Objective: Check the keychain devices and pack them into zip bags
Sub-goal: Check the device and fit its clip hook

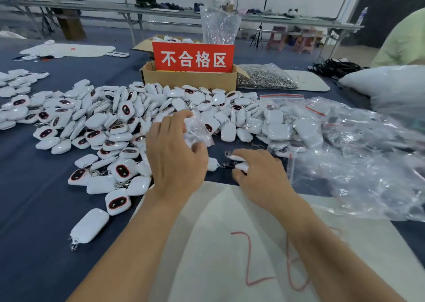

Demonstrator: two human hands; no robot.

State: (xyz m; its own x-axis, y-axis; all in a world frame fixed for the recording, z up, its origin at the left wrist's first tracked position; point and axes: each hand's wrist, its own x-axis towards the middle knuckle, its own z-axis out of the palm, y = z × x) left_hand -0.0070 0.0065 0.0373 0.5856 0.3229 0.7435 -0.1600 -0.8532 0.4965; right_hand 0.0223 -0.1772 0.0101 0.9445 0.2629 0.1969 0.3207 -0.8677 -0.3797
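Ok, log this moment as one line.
left hand: holds zip bag | right hand: grips keychain devices | device pile: loose on table, left of hands | stage: bagging

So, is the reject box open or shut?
Open: the box has its flaps folded out and a red sign standing in it.

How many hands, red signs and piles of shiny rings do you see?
Hands: 2 (left hand, right hand)
Red sign: 1
Ring pile: 1
Total: 4
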